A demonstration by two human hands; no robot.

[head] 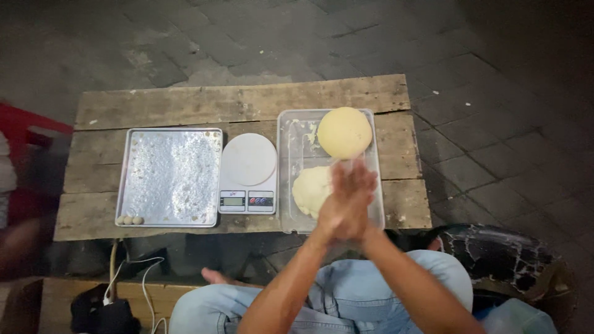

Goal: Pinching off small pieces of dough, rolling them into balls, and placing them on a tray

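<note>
My left hand [331,216] and my right hand [362,195] are pressed flat together, palm to palm, above the near end of a clear plastic container [286,185]. Anything between the palms is hidden. In the container, a round yellow dough ball [344,132] sits at the far end. A pale, rougher dough lump [308,188] lies at the near end, just left of my hands. A white kitchen scale [249,170] stands left of the container, its round plate bare.
A floured metal tray [170,176] left of the scale has three small dough balls [130,220] in its near-left corner. All stand on a low wooden plank table [235,102]. A blurred person and something red [25,130] are at the left. Cables [145,278] hang below.
</note>
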